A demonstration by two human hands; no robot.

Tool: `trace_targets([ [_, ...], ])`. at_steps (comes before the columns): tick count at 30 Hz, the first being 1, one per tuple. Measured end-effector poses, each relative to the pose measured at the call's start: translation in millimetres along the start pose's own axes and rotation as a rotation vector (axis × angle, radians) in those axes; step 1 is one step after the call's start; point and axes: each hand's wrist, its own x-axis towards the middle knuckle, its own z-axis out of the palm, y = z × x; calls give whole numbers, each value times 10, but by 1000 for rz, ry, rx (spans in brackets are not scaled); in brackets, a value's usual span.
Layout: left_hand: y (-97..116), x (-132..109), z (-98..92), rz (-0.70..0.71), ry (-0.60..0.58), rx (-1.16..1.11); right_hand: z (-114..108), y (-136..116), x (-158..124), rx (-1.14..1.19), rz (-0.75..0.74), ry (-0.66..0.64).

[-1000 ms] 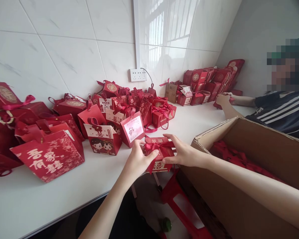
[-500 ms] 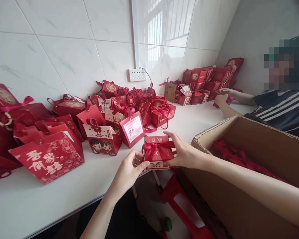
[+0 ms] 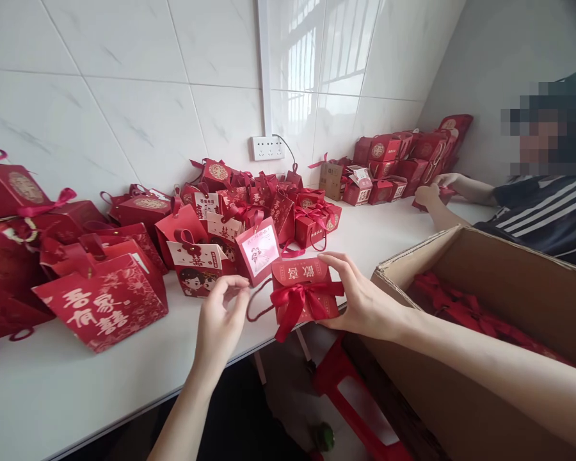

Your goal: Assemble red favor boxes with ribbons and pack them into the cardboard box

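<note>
A red gift box (image 3: 300, 275) with a bright red ribbon bow and light lettering is held at the table's front edge. My right hand (image 3: 360, 291) grips it from the right side, thumb below and fingers on top. On the box's left side a dark red cord handle (image 3: 255, 314) loops outward. Close to that loop is my left hand (image 3: 223, 314), fingers loosely bent, with nothing visible in it. Just behind stand a box with a pink picture (image 3: 259, 251) and a box with two cartoon faces (image 3: 194, 272).
More red gift boxes (image 3: 100, 301) crowd the white table (image 3: 173, 349) on the left and along the tiled wall. A cardboard carton (image 3: 413, 365) with red items inside stands at right. Beyond it, another person's hands (image 3: 434, 192) hold a red item. Below is a red stool (image 3: 338, 378).
My left hand has come off the box and moved left. The box has tipped in my right hand, so its bow side and cord handle show more.
</note>
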Motion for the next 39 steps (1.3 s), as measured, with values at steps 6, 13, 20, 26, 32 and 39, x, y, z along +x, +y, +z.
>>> trace_targets([
  [6, 345, -177, 120, 119, -161, 180, -13, -29, -9, 30, -28, 70],
  [13, 342, -259, 358, 415, 106, 36, -31, -64, 0, 23, -15, 82],
  [20, 399, -383, 547, 920, 232, 139, -44, -80, -13, 10, -2, 110],
  [26, 418, -440, 582, 1058, 287, 232, -70, -115, -39, 54, -28, 121],
  [32, 447, -455, 553, 1055, 278, 183, -72, -118, -43, 44, -29, 130],
  [39, 354, -226, 474, 134, 294, -261, -68, -122, -50, 51, 28, 131],
])
